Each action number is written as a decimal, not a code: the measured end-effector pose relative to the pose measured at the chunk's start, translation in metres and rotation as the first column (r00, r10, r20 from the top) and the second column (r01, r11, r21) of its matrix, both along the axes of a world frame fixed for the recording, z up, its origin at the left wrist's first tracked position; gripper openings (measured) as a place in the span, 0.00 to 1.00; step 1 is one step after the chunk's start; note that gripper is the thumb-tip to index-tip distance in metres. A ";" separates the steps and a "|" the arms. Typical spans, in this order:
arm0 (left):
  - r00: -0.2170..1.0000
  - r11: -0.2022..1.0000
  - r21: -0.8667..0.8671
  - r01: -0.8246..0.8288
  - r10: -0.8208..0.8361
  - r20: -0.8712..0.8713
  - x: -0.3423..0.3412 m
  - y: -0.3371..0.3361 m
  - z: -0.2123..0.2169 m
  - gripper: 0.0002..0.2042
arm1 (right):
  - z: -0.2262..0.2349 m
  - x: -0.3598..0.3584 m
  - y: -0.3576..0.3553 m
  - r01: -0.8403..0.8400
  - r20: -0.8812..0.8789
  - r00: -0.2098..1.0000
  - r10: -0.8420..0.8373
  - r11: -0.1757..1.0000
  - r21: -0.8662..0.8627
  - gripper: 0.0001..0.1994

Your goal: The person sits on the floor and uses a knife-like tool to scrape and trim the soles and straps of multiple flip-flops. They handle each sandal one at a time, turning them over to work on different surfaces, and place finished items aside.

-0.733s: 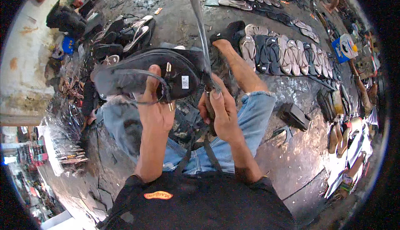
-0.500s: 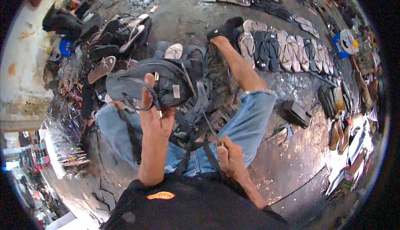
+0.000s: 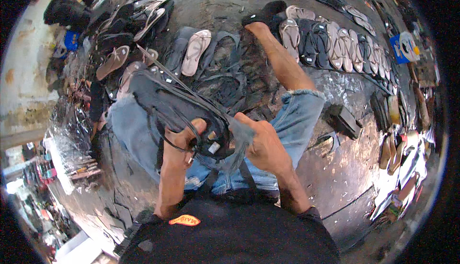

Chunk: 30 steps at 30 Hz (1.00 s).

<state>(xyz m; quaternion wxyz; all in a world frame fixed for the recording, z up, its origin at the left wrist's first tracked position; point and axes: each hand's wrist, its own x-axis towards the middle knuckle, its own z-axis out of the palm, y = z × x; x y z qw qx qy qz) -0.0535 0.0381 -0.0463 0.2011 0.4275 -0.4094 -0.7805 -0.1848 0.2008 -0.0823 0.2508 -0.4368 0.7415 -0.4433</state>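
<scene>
While the person is sitting with knees apart on the floor (image 3: 335, 178), the left hand (image 3: 179, 142) is clenching around the near end of a dark sandal (image 3: 167, 101), its fingers (image 3: 194, 127) hooked over the strap loops, and the sandal is resting across the left thigh, tilted away toward the upper left. Half a second ago that hand was raised higher with the sandal held up, and the right hand was low near the waist; now the right hand (image 3: 261, 142) is sitting level with the sole's near end, its fingers pinching a grey strap (image 3: 239, 142) that is stretching from the sandal. That suggests the strap work is in progress rather than finished. Both forearms are reaching forward from the lower edge, elbows bent. Farther off, a loose pile of sandals (image 3: 139, 20) is lying toward the upper left of the floor, and a neat row of sandals (image 3: 330, 36) is running along the far right.
</scene>
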 end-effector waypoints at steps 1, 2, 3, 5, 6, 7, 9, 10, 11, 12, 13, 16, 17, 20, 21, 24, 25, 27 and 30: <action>0.990 0.999 -0.010 0.038 -0.036 0.134 0.010 -0.001 -0.005 0.13 | 0.005 0.000 -0.005 -0.023 0.062 0.998 0.023 1.000 0.003 0.20; 0.962 0.997 -0.013 0.076 -0.070 0.265 0.023 -0.002 -0.014 0.14 | 0.009 0.002 -0.010 -0.046 0.124 0.991 0.045 0.999 0.005 0.19; 0.989 0.997 -0.063 0.052 -0.043 0.138 0.026 -0.002 -0.016 0.15 | 0.013 0.008 -0.014 -0.035 0.146 0.989 0.032 0.999 0.022 0.16; 0.996 0.997 0.004 -0.079 0.079 0.038 0.033 0.006 -0.012 0.16 | 0.019 0.021 -0.017 -0.011 0.186 0.983 0.000 0.998 0.058 0.11; 0.980 0.977 0.103 -0.188 0.180 0.079 0.023 0.010 0.007 0.16 | 0.014 0.026 -0.007 -0.001 0.153 0.988 -0.012 0.997 0.083 0.10; 0.960 0.956 0.186 -0.228 0.253 -0.121 0.038 0.004 -0.013 0.15 | 0.005 0.034 0.010 0.002 0.123 0.992 -0.014 0.995 0.101 0.10; 0.960 0.992 0.105 -0.072 0.097 -0.264 0.067 -0.004 -0.036 0.19 | 0.005 0.040 0.035 -0.019 0.137 0.991 -0.005 0.985 0.173 0.11; 0.969 0.988 0.114 -0.105 0.127 -0.210 0.062 0.003 -0.020 0.18 | 0.015 0.039 0.044 -0.050 0.180 0.984 0.009 0.974 0.223 0.11; 0.973 0.983 0.115 -0.142 0.160 -0.166 0.052 0.007 -0.004 0.18 | 0.019 0.039 0.047 -0.082 0.223 0.974 0.021 0.959 0.270 0.11; 0.975 0.978 0.115 -0.175 0.188 -0.119 0.043 0.013 0.015 0.17 | 0.018 0.040 0.044 -0.099 0.232 0.972 0.042 0.965 0.242 0.11; 0.986 0.983 0.137 -0.123 0.137 -0.095 0.044 0.011 0.014 0.19 | 0.016 0.033 0.037 -0.103 0.226 0.973 0.052 0.970 0.218 0.12; 0.997 0.992 0.116 -0.053 0.058 -0.043 0.064 0.003 -0.021 0.24 | 0.009 0.017 0.002 -0.121 0.130 0.987 0.098 0.975 0.185 0.13; 0.996 0.988 0.149 -0.028 0.040 -0.080 0.061 0.002 -0.023 0.24 | 0.007 0.016 -0.009 -0.117 0.120 0.988 0.099 0.981 0.156 0.13; 0.998 0.985 0.164 -0.044 0.051 -0.035 0.050 0.003 -0.001 0.26 | -0.001 0.012 -0.041 -0.068 0.141 0.988 0.066 0.998 0.007 0.11; 0.999 0.983 0.182 -0.028 0.031 -0.015 0.051 0.002 0.003 0.26 | -0.006 0.012 -0.050 -0.060 0.133 0.989 0.061 0.998 -0.012 0.11; 0.999 0.991 0.137 -0.006 0.001 0.033 0.063 0.004 -0.005 0.29 | -0.021 0.015 -0.074 -0.020 0.074 0.997 0.021 1.000 -0.017 0.11; 0.999 0.997 0.073 0.018 -0.021 0.049 0.062 0.006 -0.007 0.30 | -0.027 0.007 -0.093 0.021 0.048 0.999 -0.020 1.000 -0.015 0.11; 0.990 0.997 -0.039 0.064 -0.058 0.131 0.054 0.007 -0.007 0.32 | -0.028 -0.008 -0.118 0.065 0.064 0.996 -0.059 0.994 -0.091 0.13; 0.889 0.979 -0.091 0.184 -0.126 0.441 0.032 0.001 0.007 0.36 | -0.039 -0.006 -0.113 0.173 0.459 0.888 0.019 0.912 -0.372 0.15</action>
